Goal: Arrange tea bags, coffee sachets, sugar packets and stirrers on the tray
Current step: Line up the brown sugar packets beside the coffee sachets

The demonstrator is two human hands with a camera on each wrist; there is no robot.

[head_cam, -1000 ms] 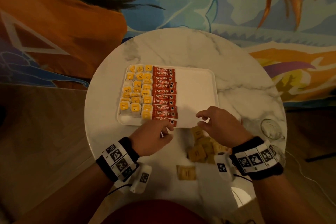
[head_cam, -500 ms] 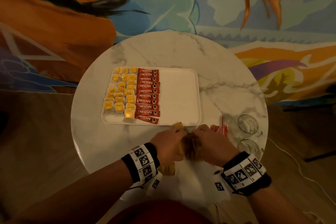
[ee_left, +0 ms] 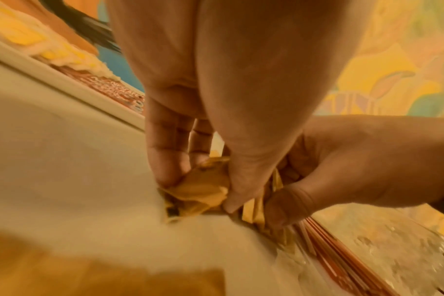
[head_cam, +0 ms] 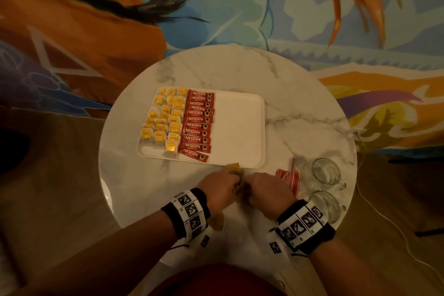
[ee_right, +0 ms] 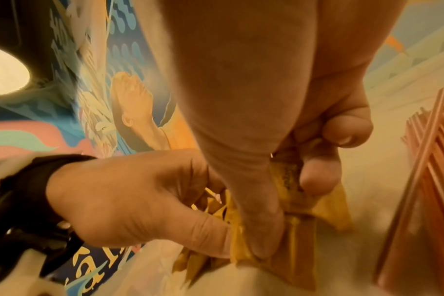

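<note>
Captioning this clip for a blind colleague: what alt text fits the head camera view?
Both hands, left hand and right hand, gather brown sugar packets on a round marble table, just before a white tray holding tea bags and coffee sachets.
</note>
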